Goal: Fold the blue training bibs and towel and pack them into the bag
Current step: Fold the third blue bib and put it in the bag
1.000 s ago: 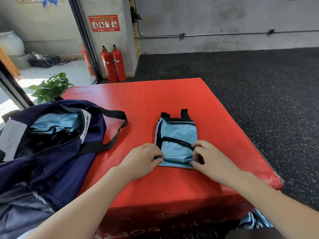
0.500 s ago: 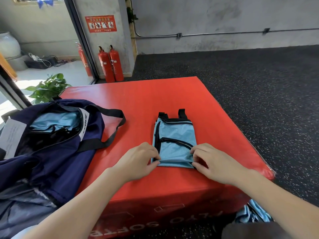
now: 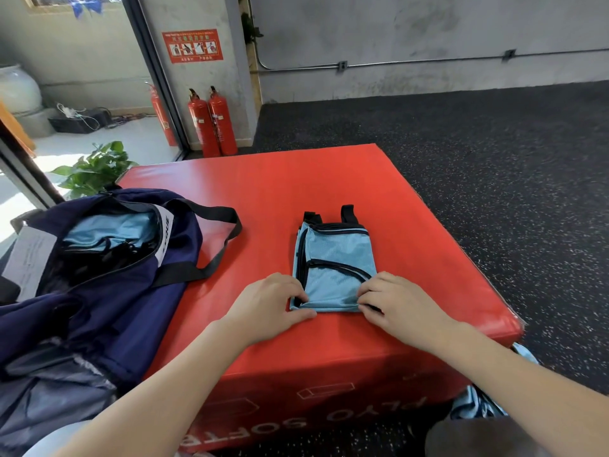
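Folded light-blue mesh training bib with black trim (image 3: 334, 268) lies near the front edge of the red padded plyo box (image 3: 329, 179). Left hand (image 3: 268, 305) and right hand (image 3: 397, 303) each pinch a near corner of it. Open navy fabric duffel bag (image 3: 108, 291) sits on the box's left edge, blue fabric inside.

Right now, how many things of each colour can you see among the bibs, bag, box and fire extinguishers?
Light blue: 3 (folded bib, bib in bag, cloth on floor)
Navy: 1 (bag)
Red: 4 (plyo box, three extinguishers)
Total: 8
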`<state>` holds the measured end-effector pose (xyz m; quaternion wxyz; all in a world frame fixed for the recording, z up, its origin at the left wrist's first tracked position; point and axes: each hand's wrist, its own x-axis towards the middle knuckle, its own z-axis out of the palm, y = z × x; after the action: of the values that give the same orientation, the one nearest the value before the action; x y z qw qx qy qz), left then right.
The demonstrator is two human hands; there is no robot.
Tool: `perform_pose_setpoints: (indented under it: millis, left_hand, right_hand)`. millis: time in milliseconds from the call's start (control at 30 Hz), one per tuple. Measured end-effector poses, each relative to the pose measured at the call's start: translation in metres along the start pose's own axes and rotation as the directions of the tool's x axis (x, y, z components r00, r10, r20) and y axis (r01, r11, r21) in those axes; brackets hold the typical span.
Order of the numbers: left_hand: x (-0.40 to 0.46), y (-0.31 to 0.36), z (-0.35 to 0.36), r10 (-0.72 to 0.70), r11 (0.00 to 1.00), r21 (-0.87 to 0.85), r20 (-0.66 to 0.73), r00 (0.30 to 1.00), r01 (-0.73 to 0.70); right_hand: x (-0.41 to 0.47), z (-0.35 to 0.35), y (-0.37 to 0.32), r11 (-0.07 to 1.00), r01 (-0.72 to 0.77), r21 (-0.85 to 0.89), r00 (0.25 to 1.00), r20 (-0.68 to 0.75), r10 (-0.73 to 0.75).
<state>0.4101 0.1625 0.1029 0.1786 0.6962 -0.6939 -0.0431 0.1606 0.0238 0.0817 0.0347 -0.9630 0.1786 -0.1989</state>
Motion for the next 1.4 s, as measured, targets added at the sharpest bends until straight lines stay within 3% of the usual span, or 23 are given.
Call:
perform_pose_setpoints:
  millis: [233, 333, 467, 633, 767, 1033, 1233, 1400]
  left_hand:
    - [0.001, 0.006, 0.009, 0.09, 0.993, 0.091, -0.145, 0.985, -0.077]
    - [0.001, 0.006, 0.011, 0.108, 0.994, -0.002, -0.167, 0.98, -0.11]
    - [0.003, 0.014, 0.007, 0.007, 0.961, -0.265, -0.246, 0.969, -0.074]
    - [0.004, 0.028, -0.002, -0.103, 0.93, -0.367, -0.167, 0.981, 0.035]
    - [0.004, 0.033, -0.005, -0.134, 0.914, -0.403, -0.166, 0.977, 0.057]
    - [0.004, 0.04, -0.01, -0.199, 0.861, -0.504, -0.213, 0.956, 0.067]
    - [0.015, 0.033, -0.006, -0.34, 0.833, -0.525, -0.233, 0.911, 0.176]
    - [0.022, 0.022, -0.001, -0.436, 0.8, -0.528, -0.187, 0.88, 0.284]
  right_hand:
    - [0.007, -0.004, 0.008, 0.974, -0.129, 0.185, 0.989, 0.096, 0.113]
    - [0.008, -0.011, 0.009, 0.94, -0.176, 0.292, 0.982, 0.126, 0.144]
    - [0.006, -0.023, 0.002, 0.896, -0.262, 0.358, 0.96, 0.191, 0.205]
    - [0.005, -0.027, -0.009, 0.942, -0.272, 0.194, 0.936, 0.28, 0.213]
    - [0.005, -0.032, -0.008, 0.927, -0.276, 0.255, 0.953, 0.2, 0.229]
    - [0.013, -0.045, 0.0, 0.72, -0.377, 0.583, 0.925, 0.19, 0.33]
    - [0.031, -0.034, 0.01, 0.611, -0.47, 0.637, 0.877, 0.256, 0.407]
    - [0.043, -0.023, 0.014, 0.63, -0.519, 0.578, 0.843, 0.221, 0.491]
